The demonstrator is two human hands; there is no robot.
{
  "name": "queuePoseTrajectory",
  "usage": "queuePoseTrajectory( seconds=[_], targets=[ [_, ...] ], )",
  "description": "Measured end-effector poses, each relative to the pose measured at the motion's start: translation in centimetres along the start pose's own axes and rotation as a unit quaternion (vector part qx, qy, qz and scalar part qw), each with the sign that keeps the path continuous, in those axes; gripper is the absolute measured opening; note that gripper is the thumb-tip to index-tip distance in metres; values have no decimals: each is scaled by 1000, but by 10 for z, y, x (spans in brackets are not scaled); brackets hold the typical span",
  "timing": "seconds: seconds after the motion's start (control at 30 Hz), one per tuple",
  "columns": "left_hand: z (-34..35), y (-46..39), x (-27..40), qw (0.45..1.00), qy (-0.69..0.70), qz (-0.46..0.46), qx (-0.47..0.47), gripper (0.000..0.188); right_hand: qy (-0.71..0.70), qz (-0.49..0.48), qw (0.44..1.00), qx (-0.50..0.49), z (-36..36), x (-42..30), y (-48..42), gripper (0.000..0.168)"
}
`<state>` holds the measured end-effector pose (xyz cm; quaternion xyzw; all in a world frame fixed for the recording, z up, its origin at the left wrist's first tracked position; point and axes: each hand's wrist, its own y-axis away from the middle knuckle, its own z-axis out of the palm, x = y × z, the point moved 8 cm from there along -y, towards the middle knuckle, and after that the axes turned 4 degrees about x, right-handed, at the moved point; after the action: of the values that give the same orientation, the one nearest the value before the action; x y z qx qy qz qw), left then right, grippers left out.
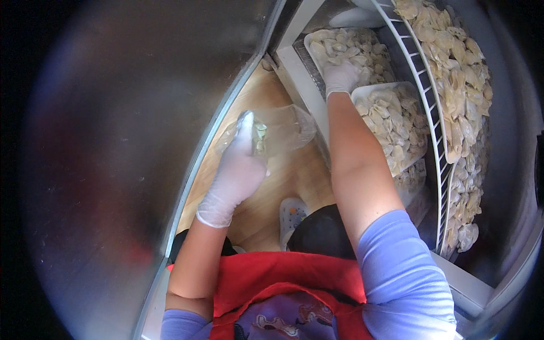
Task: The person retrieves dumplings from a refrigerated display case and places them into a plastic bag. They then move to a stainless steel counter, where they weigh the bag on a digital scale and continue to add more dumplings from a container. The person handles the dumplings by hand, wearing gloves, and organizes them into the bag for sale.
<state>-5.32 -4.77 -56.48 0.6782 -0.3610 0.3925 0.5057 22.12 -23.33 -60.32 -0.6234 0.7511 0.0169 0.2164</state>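
My left hand (240, 165), in a thin whitish glove, grips a clear plastic bag (293, 127) above the floor. A few pale greenish pieces (259, 135), possibly dumplings, show through the plastic beside my thumb. My right hand (341, 76), gloved too, reaches into a white tray (307, 42) heaped with pale dumplings (350, 49) inside an upright freezer. Its fingers are sunk among the dumplings and hidden, so whether they hold any cannot be seen. Under my right forearm is a second white tray (361, 91) with similar dumplings (391, 114).
A white wire rack (430, 106) on the right bears more dumplings (461, 85). Lower down are further dumplings (410, 180), partly covered. At left stands the open freezer door (106, 148). Wooden flooring (259, 212) and a white clog (292, 212) lie below.
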Motion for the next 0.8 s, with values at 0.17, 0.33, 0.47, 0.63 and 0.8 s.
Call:
queuePoseTrajectory(
  seconds=[0.17,0.33,0.47,0.63,0.8],
  targets=[
    [0,-23,36,995,-43,85,21,62,-274,71,946,159,-1,26,-38,41],
    [0,-40,43,1000,3,7,8,63,-599,133,760,-212,-48,-34,-3,31],
    [0,-45,42,1000,-14,6,-5,70,-525,24,681,-510,-82,-62,71,30],
    [-12,-24,71,985,114,133,3,61,-412,-116,689,-585,-35,-107,162,50],
    [-34,3,77,984,173,7,38,59,-277,-189,848,-410,-38,-92,75,48]
  ],
)
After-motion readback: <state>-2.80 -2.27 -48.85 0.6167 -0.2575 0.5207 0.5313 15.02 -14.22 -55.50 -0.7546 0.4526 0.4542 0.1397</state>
